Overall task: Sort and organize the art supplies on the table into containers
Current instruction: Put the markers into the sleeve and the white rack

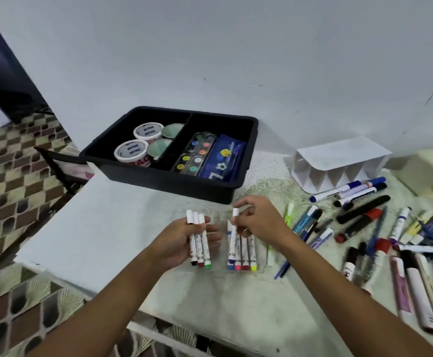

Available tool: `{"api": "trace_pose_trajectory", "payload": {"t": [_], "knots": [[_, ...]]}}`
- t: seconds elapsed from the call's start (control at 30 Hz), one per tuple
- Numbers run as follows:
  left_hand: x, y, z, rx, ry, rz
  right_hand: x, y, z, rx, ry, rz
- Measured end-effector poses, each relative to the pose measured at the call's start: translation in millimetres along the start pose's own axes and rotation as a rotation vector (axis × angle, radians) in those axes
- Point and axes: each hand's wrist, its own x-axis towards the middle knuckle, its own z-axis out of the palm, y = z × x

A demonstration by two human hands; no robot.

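My left hand [181, 240] holds three white markers [198, 240] with black, red and green ends, fingers curled round them. My right hand [259, 220] pinches the top of one white marker [234, 233] with a blue end, lifting it over a row of several similar markers [246, 251] lying on the table with coloured ends toward me. A black divided bin [248, 161] stands behind, holding tape rolls [139, 148] on its left side and a paint palette [196, 152] and blue pencil case [224, 161] on its right side.
A white pen holder [339, 161] lies on its side at the back right. Many loose pens, markers and tubes [364, 210] are scattered across the table's right half. The table's left edge [63, 202] drops to a tiled floor.
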Motion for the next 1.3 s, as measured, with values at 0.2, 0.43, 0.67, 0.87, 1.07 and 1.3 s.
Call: {"api": "trace_pose_trajectory", "payload": {"t": [0.2,0.43,0.67,0.87,1.07,1.3], "knots": [[-4,-1,-28,0.012,-0.027,-0.003,6,-4,30,-0.160,0.053,0.025],[-4,-2,-33,-0.032,-0.077,-0.029,2,-6,42,-0.537,0.107,-0.029],[-1,-1,-36,-0.043,-0.101,-0.047,-10,-9,29,-0.658,-0.051,-0.036],[-1,-1,-36,-0.037,-0.114,-0.046,-17,-10,31,-0.815,-0.121,-0.047],[-1,-1,-37,-0.031,-0.134,-0.034,-19,-5,33,-0.884,-0.113,-0.055],[-9,3,-31,0.071,-0.200,0.080,-12,-22,45,-0.220,0.032,-0.127]]}}
